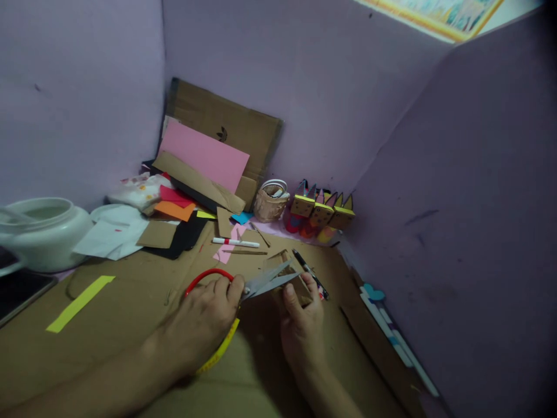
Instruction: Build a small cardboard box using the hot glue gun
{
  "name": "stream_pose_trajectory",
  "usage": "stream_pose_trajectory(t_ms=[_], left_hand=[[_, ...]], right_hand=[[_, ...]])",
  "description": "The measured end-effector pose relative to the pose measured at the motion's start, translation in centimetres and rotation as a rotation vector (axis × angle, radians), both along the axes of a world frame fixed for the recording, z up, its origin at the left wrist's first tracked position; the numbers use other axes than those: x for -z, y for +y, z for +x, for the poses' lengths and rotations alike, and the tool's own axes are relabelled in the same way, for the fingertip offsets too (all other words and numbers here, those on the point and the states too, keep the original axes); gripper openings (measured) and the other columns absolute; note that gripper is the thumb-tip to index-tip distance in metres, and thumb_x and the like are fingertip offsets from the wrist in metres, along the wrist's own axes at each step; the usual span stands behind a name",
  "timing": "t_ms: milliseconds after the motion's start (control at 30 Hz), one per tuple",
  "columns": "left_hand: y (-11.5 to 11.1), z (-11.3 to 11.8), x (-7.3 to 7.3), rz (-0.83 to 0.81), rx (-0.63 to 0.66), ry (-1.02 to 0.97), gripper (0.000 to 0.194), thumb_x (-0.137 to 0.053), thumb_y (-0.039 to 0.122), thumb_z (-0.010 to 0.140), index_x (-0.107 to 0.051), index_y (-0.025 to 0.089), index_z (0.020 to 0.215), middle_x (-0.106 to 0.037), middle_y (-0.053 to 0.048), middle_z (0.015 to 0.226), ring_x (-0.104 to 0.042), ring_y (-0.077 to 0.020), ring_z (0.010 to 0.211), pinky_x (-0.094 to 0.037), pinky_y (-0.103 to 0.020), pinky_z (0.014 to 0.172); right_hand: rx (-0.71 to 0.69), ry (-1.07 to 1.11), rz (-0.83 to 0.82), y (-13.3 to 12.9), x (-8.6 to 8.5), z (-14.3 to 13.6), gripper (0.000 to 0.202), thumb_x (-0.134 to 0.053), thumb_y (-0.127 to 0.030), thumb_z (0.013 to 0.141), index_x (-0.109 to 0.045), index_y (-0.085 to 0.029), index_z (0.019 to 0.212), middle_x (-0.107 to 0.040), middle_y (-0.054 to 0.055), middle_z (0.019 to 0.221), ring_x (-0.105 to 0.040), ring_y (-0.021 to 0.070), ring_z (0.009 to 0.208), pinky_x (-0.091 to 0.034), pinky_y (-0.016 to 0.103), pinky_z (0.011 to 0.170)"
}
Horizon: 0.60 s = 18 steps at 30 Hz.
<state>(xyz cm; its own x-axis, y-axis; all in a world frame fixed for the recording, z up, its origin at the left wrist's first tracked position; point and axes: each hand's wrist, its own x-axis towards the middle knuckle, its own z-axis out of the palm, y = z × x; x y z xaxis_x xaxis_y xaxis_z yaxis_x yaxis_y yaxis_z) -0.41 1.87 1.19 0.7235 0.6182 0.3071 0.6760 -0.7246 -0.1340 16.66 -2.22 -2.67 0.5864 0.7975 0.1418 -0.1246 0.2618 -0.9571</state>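
Over the near part of the tabletop (126, 313), clamped the grip of the left hand (213, 307) on red-handled scissors (261, 281). Spread the blades apart toward 2 o'clock, across a small cardboard piece (300, 290). Pinched that piece between thumb and fingers of the right hand (302, 328). Could not tell about contact between blades and cardboard. From the scissors, saw a curved yellow band (224, 347) at 7 o'clock, white sticks (394, 341) near 4, a yellow strip (80, 305) at 9 and a dark pen (304, 263) at 3. Noted a white marker (237, 242) at 11. Farther off, found a white pot (47, 244) between 9 and 10, orange and red papers (174, 211) between 10 and 11, and a brown holder (270, 209) at 12. Farthest, viewed a pink sheet (204, 154) at 11, before a brown panel (204, 104).
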Motion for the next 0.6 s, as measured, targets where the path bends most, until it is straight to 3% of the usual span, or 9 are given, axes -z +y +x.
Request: stream_pose_trajectory(t_ms=[367, 600], left_hand=[[0.4, -0.2, -0.1, -0.126, 0.043, -0.051, 0.039, -0.029, -0.001, 0.079, -0.056, 0.015, 0.102, -0.061, -0.01, 0.077, -0.061, -0.0275, 0.065, -0.051, -0.039, 0.056], [1.1, -0.4, 0.0, -0.225, 0.043, -0.052, 0.034, -0.034, 0.001, 0.079, -0.056, 0.016, 0.1, -0.065, -0.01, 0.08, -0.064, -0.0278, 0.071, -0.052, -0.039, 0.061]], right_hand=[[-0.016, 0.059, -0.036, -0.3, -0.8, -0.4, 0.068, -0.07, -0.043, 0.071, -0.039, -0.02, 0.128, -0.07, 0.006, 0.097, -0.068, 0.0231, 0.081, -0.053, 0.036, 0.074], [-0.017, 0.029, -0.001, 0.1, 0.0, 0.0, 0.062, -0.07, -0.043, 0.073, -0.042, -0.021, 0.124, -0.07, 0.006, 0.099, -0.068, 0.0233, 0.088, -0.053, 0.037, 0.079]])
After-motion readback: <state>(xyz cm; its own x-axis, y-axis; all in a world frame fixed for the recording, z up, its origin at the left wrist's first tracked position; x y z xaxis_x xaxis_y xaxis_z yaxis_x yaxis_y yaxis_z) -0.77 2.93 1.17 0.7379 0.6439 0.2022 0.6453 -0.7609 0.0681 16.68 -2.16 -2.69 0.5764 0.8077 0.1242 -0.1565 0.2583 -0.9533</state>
